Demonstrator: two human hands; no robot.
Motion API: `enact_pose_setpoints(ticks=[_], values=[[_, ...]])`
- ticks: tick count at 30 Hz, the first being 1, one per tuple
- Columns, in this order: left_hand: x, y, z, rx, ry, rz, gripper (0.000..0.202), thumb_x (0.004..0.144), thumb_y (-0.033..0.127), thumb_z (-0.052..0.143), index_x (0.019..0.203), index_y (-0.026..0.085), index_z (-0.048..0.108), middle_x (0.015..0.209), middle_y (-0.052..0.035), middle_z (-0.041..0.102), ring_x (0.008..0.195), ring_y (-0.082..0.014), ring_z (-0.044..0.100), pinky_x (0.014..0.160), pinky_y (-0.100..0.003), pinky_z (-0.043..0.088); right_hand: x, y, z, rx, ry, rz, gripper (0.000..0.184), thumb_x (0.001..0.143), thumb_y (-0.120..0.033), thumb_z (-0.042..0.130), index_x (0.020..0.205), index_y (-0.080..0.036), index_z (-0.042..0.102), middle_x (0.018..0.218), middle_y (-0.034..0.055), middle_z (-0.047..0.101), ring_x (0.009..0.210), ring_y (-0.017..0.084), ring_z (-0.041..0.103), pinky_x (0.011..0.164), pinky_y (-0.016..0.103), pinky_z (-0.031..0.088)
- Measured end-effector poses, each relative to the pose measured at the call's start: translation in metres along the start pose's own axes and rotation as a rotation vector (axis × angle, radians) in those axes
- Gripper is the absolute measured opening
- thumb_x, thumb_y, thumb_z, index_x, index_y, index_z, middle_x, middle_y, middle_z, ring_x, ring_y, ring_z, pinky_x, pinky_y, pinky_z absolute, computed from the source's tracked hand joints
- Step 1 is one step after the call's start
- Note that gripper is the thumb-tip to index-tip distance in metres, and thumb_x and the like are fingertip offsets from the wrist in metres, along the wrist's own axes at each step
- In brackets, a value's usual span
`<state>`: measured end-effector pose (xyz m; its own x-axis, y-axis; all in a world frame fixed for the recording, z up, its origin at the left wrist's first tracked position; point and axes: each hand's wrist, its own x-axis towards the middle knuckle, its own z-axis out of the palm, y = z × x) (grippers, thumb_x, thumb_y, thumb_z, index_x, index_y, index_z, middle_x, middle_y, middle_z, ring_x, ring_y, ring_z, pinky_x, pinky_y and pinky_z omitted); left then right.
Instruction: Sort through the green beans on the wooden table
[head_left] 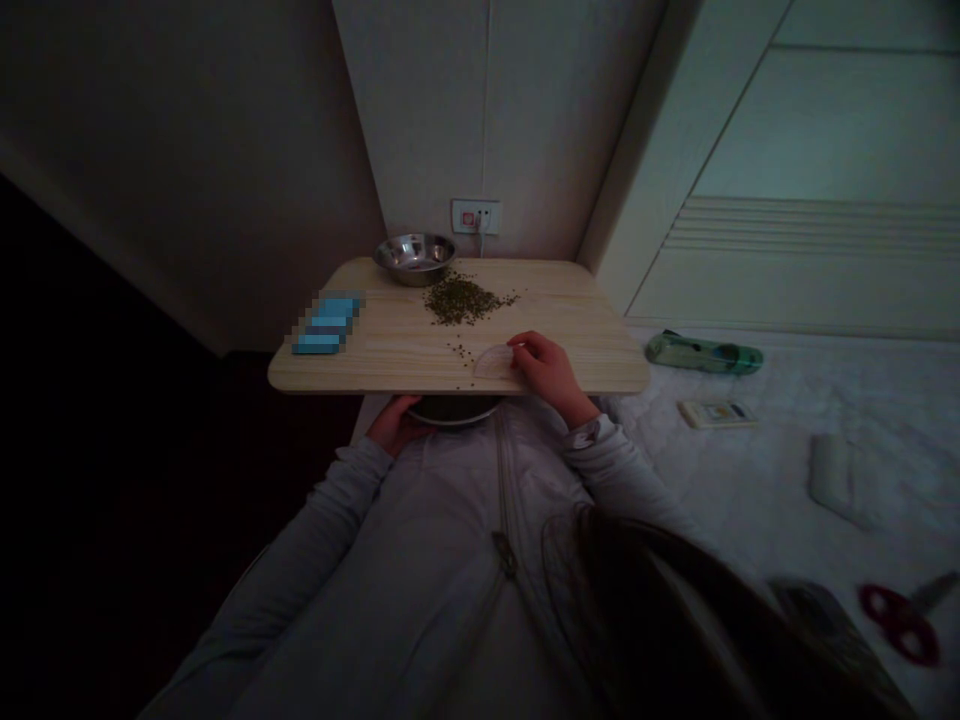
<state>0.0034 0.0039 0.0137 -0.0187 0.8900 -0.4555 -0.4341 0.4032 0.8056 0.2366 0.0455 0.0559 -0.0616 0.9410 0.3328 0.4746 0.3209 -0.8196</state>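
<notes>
My right hand pinches a clear half-round protractor, which is held low over the wooden tabletop near its front edge. A few loose green beans lie just left of the protractor. Farther back is a spread pile of small green beans, probably mung beans. Below the front edge, my left hand grips the side of a round bowl with a shiny rim. The tabletop hides the bowl's far part, and its inside is too dark to make out.
A steel bowl stands at the back left of the tabletop, and a phone-like blue blurred patch is at the left. A wall socket has a plug in it. On the white bedding lie a green pouch and red-handled scissors.
</notes>
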Motion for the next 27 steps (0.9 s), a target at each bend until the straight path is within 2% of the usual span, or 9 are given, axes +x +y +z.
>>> enact_pose_setpoints(ticks=[27], values=[[-0.0013,-0.0007,0.0001,0.007,-0.030,0.021,0.016,0.066,0.014,0.055,0.081,0.017,0.058,0.071,-0.0013,0.062,0.060,-0.0151,0.058,0.045,-0.026,0.050,0.0001,-0.0004,-0.0006,-0.003,-0.002,-0.008,0.021,0.073,-0.028,0.043,0.085,-0.018,0.058,0.059,-0.0015,0.058,0.058,0.013,0.052,0.058,0.026,0.038]])
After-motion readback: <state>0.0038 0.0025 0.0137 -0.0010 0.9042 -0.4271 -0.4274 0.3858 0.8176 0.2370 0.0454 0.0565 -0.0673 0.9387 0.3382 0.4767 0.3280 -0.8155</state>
